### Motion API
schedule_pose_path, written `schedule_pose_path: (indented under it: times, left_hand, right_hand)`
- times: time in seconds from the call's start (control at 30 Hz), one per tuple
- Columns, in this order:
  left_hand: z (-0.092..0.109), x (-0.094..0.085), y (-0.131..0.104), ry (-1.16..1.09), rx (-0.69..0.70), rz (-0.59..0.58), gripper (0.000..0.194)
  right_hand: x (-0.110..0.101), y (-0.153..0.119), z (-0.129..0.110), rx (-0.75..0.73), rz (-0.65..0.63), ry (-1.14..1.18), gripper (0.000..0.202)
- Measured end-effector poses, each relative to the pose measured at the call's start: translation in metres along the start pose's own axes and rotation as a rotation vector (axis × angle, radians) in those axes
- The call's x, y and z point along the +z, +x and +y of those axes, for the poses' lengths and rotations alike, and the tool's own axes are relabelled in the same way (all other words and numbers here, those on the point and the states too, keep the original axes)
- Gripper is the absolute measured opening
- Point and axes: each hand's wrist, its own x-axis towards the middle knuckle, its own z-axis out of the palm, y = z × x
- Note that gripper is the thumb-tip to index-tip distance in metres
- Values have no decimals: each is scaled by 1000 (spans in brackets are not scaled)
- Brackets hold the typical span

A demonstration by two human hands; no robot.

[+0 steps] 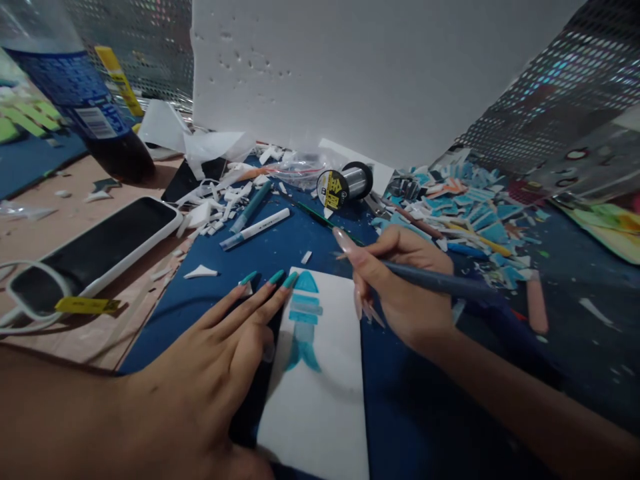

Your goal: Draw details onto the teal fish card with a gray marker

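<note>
A grey pen is gripped in the fingers of the right hand, right of centre. The white card with a blue fish, at lower centre, is pinned by the flat, spread left hand.

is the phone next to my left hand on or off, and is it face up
Face up, screen dark. The phone lies flat in its white case, left of the left hand; its glass shows only black. Off or asleep, cannot tell.
</note>
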Motion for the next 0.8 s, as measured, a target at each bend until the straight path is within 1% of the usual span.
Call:
schedule_pose_path:
  times: [0.07,0.17,0.27,0.33,0.5,0.57,0.63,0.73,0.8]
  left_hand:
    - [1,0,1,-4,0,-3,136]
    - [2,-1,1,16,5,3,133]
    - [4,-1,0,27,3,3,121]
    - [4,-2,-1,18,-2,-1,113]
    - [2,-3,2,14,-14,-23,96]
    - [2,-3,2,12,-14,-26,97]
    - [1,-3,1,3,-17,-12,103]
    - [1,-1,-3,13,4,55,114]
    - [0,1,-5,34,20,78,116]
  right_hand:
    - [5,4,-3,126,-44,79,50]
    - [11,7,-3,208,-88,136,54]
    - [14,7,1,220,-166,164,57]
    - [13,6,4,216,-186,158,56]
    - [11,4,13,152,-163,119,57]
    - [10,4,15,122,-137,83,58]
    - [9,4,16,102,-122,35,59]
    - [8,3,14,97,-128,2,63]
    - [8,2,13,106,-133,15,64]
